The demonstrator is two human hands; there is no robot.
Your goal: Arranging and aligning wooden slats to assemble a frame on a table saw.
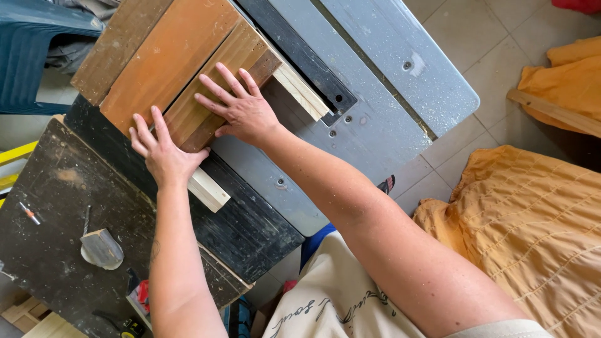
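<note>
Wooden boards point(181, 69), brown and reddish, lie side by side across the top of the grey metal bench point(369, 119), with a pale square strip point(210, 189) running under them and sticking out at both ends, one end toward the person and the other end point(303, 91) beside the black slot point(307, 56) in the bench. Beyond the bench's right edge, orange quilted cloth point(532, 231) covers the tiled floor point(494, 50). To the left of the bench sits a dark, dusty board point(56, 225), and on it lies a small grey wedge-shaped block point(101, 248) with a little orange-tipped pencil point(29, 213) further left. The right hand point(241, 109) lies flat on the nearest striped board, fingers spread, palm pressing down, holding nothing. The left hand point(161, 151) rests just beside it at the board's near corner, fingers stretched out on the wood and thumb by the pale strip; its grip is likewise wide and empty. The two hands are near each other but apart.
</note>
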